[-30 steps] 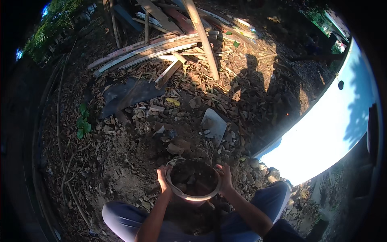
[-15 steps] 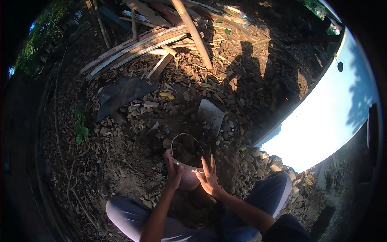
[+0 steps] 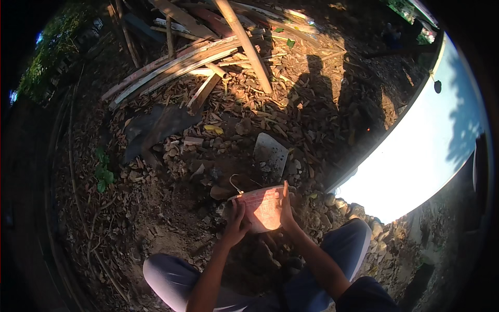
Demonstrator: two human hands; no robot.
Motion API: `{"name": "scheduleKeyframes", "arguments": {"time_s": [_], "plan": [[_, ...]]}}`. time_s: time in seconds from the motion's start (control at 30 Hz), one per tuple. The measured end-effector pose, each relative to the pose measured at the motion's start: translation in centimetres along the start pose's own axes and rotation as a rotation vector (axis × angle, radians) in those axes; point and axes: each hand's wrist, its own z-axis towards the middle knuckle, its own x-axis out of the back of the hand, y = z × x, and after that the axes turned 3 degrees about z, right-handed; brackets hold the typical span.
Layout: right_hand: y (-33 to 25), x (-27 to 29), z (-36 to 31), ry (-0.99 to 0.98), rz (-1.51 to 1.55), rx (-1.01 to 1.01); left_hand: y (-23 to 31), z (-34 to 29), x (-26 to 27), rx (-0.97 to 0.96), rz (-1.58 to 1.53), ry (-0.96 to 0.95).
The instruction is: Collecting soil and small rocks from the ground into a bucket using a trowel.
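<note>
Holding bucket: red bucket (image 3: pixel 264 209) pressed between both my palms, tipped, mouth away from me, inside hidden.
Left hand (image 3: pixel 237 225): against the bucket's left side, fingers near the rim.
Right hand (image 3: pixel 287 212): flat along its right side, fingers pointing up.
Handle (image 3: pixel 234 182): thin loop standing beyond my left fingers.
Slab (image 3: pixel 271 152): pale, just beyond the bucket.
Stones (image 3: pixel 357 211): right of my grip.
Planks (image 3: pixel 176 65): well beyond my grip.
</note>
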Motion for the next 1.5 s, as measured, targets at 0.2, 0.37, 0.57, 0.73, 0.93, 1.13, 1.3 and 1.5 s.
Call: {"name": "scheduleKeyframes", "arguments": {"time_s": [0.2,0.37,0.57,0.73,0.93,1.13,1.3,1.5], "plan": [[-0.2,0.2,-0.4,-0.135,-0.010,-0.177,-3.8,-0.1,-2.8,0.082,-0.104,0.013],[-2.0,-0.4,-0.9,-0.116,-0.125,-0.279,-1.1,-1.1,-2.9,0.071,0.029,0.141],[-0.1,0.1,-1.3,-0.175,0.131,-0.260,-1.0,0.1,-3.9,0.472,-0.467,0.158],[-1.1,-0.8,-1.8,-0.203,0.517,-0.407,-2.5,0.1,-4.5,0.572,-0.537,0.219],[-1.1,-0.8,-2.4,-0.187,0.104,-0.603,2.3,2.1,-1.4,0.408,-0.422,0.229],[-4.1,-2.0,-2.9,-0.093,0.071,-0.743,2.4,2.8,1.0,0.471,-0.372,0.173],[2.9,0.6,-2.0,-0.154,0.533,-0.580,0.3,3.0,-3.9,0.536,-0.366,0.193],[-2.7,-1.2,-2.0,-0.024,0.532,-0.503,0.7,3.0,-2.5,0.438,-0.404,0.219]]}}
